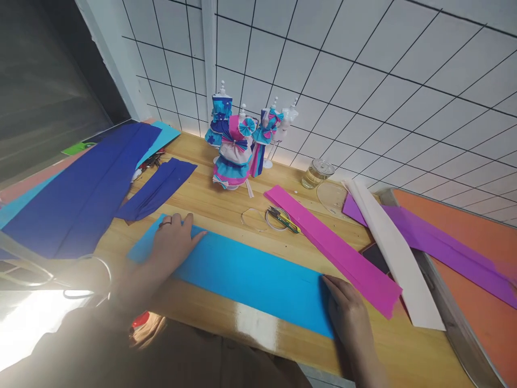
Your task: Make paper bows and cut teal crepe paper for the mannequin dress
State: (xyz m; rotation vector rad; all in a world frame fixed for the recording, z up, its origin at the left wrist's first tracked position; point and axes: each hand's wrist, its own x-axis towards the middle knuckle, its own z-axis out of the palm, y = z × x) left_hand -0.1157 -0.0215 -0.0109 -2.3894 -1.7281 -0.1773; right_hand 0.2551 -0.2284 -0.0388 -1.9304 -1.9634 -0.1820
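A long light blue strip of crepe paper [250, 272] lies flat across the wooden table [214, 199]. My left hand [173, 240] rests palm down on its left end, fingers stretched out flat, a ring on one finger. At the strip's right end my right hand [347, 307] presses down with fingers extended on the paper's edge. Neither hand grips anything.
A magenta strip [335, 248], a white strip [396, 253] and a purple strip [436, 242] lie to the right. Dark blue folded paper [157, 188] and sheets [81, 194] lie left. Small mannequins in paper dresses [238, 145], a glass jar [317, 173], a tape ring and utility knife [283, 218] stand behind.
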